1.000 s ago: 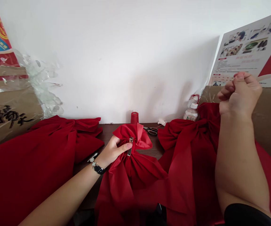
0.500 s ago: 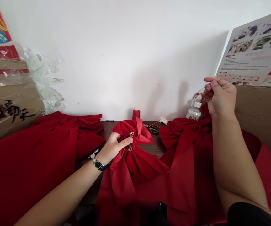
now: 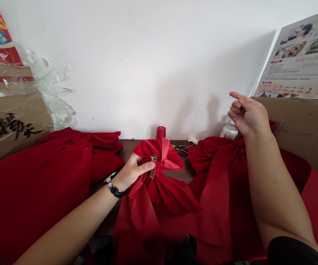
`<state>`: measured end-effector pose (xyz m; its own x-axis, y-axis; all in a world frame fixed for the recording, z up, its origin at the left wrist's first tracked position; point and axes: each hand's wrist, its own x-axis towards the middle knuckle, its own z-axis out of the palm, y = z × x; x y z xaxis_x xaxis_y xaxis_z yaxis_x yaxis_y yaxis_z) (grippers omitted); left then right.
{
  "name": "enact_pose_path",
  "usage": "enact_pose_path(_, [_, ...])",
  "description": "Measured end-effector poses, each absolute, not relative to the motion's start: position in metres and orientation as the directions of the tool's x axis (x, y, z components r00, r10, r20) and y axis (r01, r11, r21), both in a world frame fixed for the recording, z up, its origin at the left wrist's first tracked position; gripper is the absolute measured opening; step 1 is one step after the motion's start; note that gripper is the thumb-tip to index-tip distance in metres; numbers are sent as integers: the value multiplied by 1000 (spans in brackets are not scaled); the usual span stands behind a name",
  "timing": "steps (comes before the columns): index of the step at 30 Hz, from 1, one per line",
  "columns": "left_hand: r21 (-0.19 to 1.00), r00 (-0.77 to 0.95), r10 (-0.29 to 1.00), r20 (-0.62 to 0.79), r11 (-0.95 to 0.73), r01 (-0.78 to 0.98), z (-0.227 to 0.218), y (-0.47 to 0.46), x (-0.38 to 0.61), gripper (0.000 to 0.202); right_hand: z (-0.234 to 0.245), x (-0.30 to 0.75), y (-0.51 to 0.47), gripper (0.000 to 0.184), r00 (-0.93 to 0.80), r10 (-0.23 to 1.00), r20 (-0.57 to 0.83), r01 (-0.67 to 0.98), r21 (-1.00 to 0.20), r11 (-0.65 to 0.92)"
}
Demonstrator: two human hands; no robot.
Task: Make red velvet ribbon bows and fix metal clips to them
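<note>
A: what's closest to cam?
B: bottom right corner: black sleeve point(image 3: 294, 252) on the R arm. Bottom centre: tails of the red bow point(image 3: 159, 191), spread out, running up to its knot at frame centre

A: L hand?
B: left hand point(image 3: 133, 171) comes in from lower left, black watch point(image 3: 115, 189) on the wrist. Thumb + fingers closed on the bow's knot, thumb tip right beside a metal clip point(image 3: 153, 166). Clip stands upright on the knot, touching the fabric

A: bow location exactly?
B: lies on the dark table point(image 3: 128, 149), centre of frame, loops toward the wall, tails toward cam. Sits between two other red heaps: red fabric pile point(image 3: 37, 176) at left, second big bow point(image 3: 216, 165) at right. R forearm passes in front of that one

A: R hand?
B: right hand point(image 3: 248, 114) is up in the air, right of centre, well apart from the red bow. Index finger stuck out to the left, other fingers curled in. Whether it pinches anything: can't tell, too small

A: further back?
B: back of table: scissors point(image 3: 181, 149) just behind the loops, red thread spool point(image 3: 161, 132) upright at the wall, small plastic bottle point(image 3: 229, 131) just under the R hand, partly hidden. Left edge: cardboard box point(image 3: 12, 121) w/ black characters, crumpled clear plastic point(image 3: 51, 92) beside it. Right: brown cardboard sheet point(image 3: 299, 125), printed poster point(image 3: 302, 59) leaning above it in the upper right corner. White wall point(image 3: 148, 55) behind all
</note>
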<state>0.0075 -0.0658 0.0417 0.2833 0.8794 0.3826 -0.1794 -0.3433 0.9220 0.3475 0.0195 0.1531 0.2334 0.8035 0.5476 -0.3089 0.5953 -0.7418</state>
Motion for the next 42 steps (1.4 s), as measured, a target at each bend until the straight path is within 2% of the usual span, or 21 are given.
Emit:
enact_pose_path(4, [910,272,868,415,-394,-130,42,-65,8,34,158,342,13,34,215,803,555,-306,-743,595])
enact_pose_path(7, [924,266,885,382,-368,-103,41,-65,7,32,161,343,13,29,213,797,566,-335,-723,603])
enact_pose_path(12, [925,296,880,372,-326,-193,40,-66,7,38,164,355,14,24,266,839,475,-399,-738,545])
enact_pose_path(16, [919,310,874,373,-300,-257,39,-64,7,43,160,365,16,14,216,835,506,-338,-764,550])
enact_pose_path(19, [923,324,881,345,-257,-286,39,-64,8,45,155,368,23,13,207,828,521,-261,-786,560])
enact_pose_path(23, [902,385,873,300,-129,-411,40,-67,8,45,148,358,31,13,259,814,520,-178,-802,570])
enact_pose_path(29, [836,384,876,292,-39,-548,46,-65,12,34,154,334,18,13,296,676,675,-66,-692,719])
enact_pose_path(32, [865,339,925,172,23,-501,45,-59,14,23,161,316,-4,14,150,635,758,-47,-636,770])
enact_pose_path(34, [869,328,942,76,99,-485,41,-55,16,19,161,296,-24,19,-16,656,755,-59,-655,753])
enact_pose_path(36, [877,357,933,38,140,-459,35,-52,18,20,153,272,-45,24,-180,670,720,18,-678,734])
enact_pose_path(38, [920,384,922,56,101,-378,26,-49,22,24,139,246,-61,25,-402,657,638,138,-667,732])
enact_pose_path(40, [956,362,928,91,21,-294,16,-47,23,25,121,223,-68,19,-630,590,505,224,-610,760])
enact_pose_path(42, [971,293,945,145,-80,-223,6,-44,22,25,103,206,-67,13,-752,559,349,314,-556,769])
